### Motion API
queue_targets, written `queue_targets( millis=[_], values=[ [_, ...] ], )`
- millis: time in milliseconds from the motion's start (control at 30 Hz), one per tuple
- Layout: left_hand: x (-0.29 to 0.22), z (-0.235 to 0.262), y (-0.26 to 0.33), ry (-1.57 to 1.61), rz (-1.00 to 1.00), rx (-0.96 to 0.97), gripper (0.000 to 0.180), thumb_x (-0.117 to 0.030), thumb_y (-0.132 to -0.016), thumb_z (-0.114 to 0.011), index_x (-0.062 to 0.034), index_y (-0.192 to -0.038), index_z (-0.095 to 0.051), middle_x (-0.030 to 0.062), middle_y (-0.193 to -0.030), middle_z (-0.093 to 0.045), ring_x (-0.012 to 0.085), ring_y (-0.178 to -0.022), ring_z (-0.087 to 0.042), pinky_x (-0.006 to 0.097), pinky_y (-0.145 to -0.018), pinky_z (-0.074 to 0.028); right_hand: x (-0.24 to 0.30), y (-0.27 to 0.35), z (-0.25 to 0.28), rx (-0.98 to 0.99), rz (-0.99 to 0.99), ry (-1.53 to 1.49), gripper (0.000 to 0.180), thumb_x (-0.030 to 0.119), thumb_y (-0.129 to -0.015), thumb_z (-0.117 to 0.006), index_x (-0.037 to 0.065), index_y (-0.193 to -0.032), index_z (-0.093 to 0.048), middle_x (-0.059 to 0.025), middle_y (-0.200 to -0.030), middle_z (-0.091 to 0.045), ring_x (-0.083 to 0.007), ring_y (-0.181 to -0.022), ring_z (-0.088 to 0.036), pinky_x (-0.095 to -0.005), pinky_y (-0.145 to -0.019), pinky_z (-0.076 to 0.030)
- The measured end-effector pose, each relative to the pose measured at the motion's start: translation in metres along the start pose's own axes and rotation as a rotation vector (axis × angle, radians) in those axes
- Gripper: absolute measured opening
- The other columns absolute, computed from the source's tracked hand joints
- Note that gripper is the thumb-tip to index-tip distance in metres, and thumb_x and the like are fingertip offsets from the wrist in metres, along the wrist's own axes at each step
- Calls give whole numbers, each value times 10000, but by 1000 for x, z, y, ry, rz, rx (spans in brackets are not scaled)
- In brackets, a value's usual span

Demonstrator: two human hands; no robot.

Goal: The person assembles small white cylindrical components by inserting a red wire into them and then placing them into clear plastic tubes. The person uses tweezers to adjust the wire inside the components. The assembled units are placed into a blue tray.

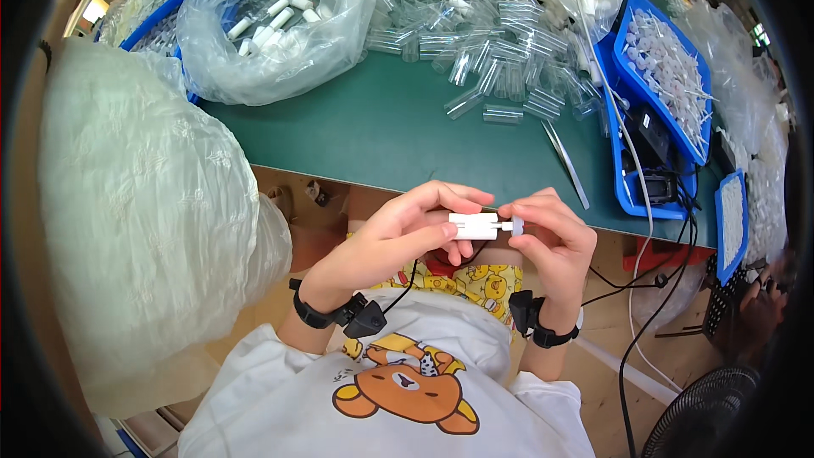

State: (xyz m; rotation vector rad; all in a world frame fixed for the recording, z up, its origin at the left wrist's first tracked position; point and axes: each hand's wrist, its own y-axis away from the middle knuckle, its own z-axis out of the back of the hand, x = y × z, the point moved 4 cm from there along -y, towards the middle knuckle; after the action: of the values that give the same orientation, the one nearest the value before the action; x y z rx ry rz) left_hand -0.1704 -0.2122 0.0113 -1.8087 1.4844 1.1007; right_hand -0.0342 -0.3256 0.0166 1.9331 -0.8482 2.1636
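My left hand (pixel 398 233) was clamped round the white tube (pixel 473 226), held over my lap just off the green table (pixel 381 131). My right hand (pixel 551 242) pinched the small cap (pixel 516 225) at its end, mid-fit. Next, I judged, a straight, firm push.

Left hand (pixel 394 237) and right hand (pixel 551 242) raised together, fingertips pinched inward, wrists bent, forearms entering from below

You see: white plastic tube (pixel 475 226); dark green table top (pixel 381 127); blue trays (pixel 632 34); clear vials (pixel 500 68); white shirt (pixel 280 399), orange bear print (pixel 407 390).
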Motion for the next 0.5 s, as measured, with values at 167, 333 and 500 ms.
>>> queue_targets(
  millis=[167, 333, 500],
  values=[
    [0, 1, 0, 82, -60, -14, 265, -29, -882, -427, 70, -1116, -501, 155, -1079, -467, 241, -902, -575, 335, -787, -484, 3, 3, 0, -33, 41, 35, 321, -64, -616, -702, -32, -930, -646, -125, -899, -638, -200, -815, -552, -275, -653, -466],
    [-2, -3, 1, 109, 9, 7, 268, -17, -871, -432, 100, -1098, -514, 161, -1101, -457, 289, -916, -589, 353, -786, -519, 6, 11, 0, -90, 134, 80, 317, -43, -602, -726, -14, -909, -652, -121, -890, -631, -203, -804, -567, -276, -662, -470],
    [-3, -8, 1, 125, 21, 20, 273, 1, -875, -411, 99, -1105, -522, 157, -1125, -454, 295, -956, -581, 336, -837, -511, 8, 19, -1, -145, 93, 14, 332, -28, -605, -741, -15, -923, -644, -121, -914, -592, -196, -829, -566, -269, -698, -471]
  ],
)
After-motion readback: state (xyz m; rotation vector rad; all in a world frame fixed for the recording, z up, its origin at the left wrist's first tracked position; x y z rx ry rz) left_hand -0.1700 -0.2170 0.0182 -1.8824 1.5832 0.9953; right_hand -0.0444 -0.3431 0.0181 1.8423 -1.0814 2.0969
